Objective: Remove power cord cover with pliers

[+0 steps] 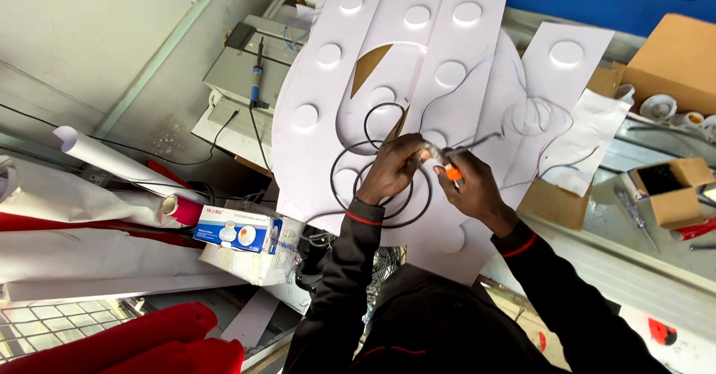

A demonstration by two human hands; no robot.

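My left hand (391, 171) grips the coiled black cable (377, 187) over the large white letter-shaped panels (321, 98) with raised round discs. Close beside it, my right hand (470, 187) holds a small tool with an orange handle (453, 173). The tool's tip meets the cable end and thin grey wires (477, 141) between the two hands. Thin blue wires (548, 124) trail across the panels to the right.
A soldering iron (256, 76) lies on a grey box at upper left. A small blue and white carton (239, 228) sits at lower left beside rolled paper (112, 158) and red fabric (149, 337). Cardboard boxes (671, 53) and a screwdriver (634, 210) are at right.
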